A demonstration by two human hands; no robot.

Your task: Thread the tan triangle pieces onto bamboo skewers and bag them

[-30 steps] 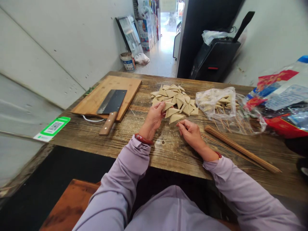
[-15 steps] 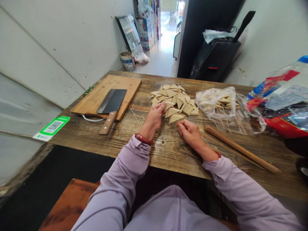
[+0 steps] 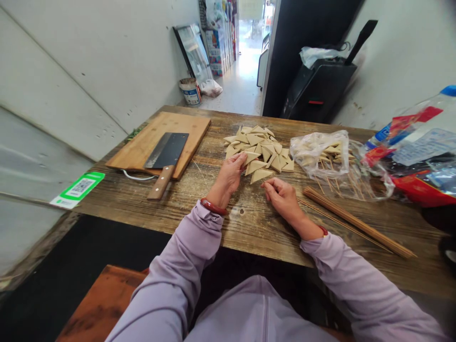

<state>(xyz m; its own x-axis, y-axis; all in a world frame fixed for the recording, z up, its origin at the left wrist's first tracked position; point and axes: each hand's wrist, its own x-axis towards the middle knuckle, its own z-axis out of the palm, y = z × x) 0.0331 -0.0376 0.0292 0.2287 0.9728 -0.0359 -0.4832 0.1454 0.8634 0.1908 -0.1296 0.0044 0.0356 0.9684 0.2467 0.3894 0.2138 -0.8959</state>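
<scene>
My left hand (image 3: 230, 175) pinches a thin tan triangular slice (image 3: 251, 157) that looks like dried tofu. Two more triangles (image 3: 261, 175) line up between my hands, apparently on one skewer, though the stick itself barely shows. My right hand (image 3: 281, 194) is closed, thumb against curled fingers, at the near end of this row, on what seems to be the bamboo skewer's end. Just beyond my left hand lies a heap of the same triangles (image 3: 262, 137). A bundle of bamboo skewers (image 3: 356, 221) rests right of my right hand, a few loose ones beside it.
At the left a cleaver (image 3: 166, 151) lies on a wooden cutting board (image 3: 195, 128), its handle past the edge. A clear plastic bag (image 3: 318, 140) with skewered pieces sits right of the heap. Farther right are a large plastic bottle (image 3: 423, 137) and red packaging (image 3: 420, 185).
Both hands keep almost the same pose and grip. The whole view has shifted very slightly; nothing on the table has visibly moved.
</scene>
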